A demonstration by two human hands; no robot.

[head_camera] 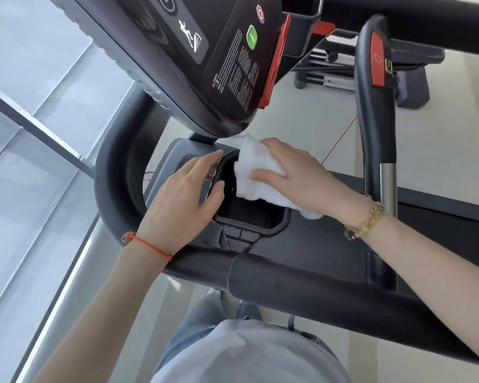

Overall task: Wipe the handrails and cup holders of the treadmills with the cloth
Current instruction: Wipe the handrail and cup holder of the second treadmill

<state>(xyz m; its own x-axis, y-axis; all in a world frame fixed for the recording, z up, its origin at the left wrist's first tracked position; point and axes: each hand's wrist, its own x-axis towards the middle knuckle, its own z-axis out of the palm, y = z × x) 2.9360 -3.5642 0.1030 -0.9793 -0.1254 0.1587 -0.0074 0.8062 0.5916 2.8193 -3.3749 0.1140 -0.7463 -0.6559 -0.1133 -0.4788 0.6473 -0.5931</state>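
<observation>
A black cup holder (pixel 260 230) is sunk into the grey treadmill tray below the console. My right hand (pixel 296 172) holds a folded white cloth (pixel 252 167) and presses it over the holder's far right rim, with my thumb across the cloth. My left hand (pixel 183 200) rests on the holder's left rim, fingers outside and thumb at the inner edge. A thick black front handrail (pixel 315 288) crosses below my wrists. The left handrail (pixel 114 172) curves round the tray. A right handrail (pixel 376 128) with a red panel stands upright.
The black console (pixel 205 64) with a green button hangs just above the cloth. Glass window panels (pixel 25 134) run along the left. The treadmill belt (pixel 440 217) lies to the right. Another machine's base (pixel 329 73) stands on the pale floor behind.
</observation>
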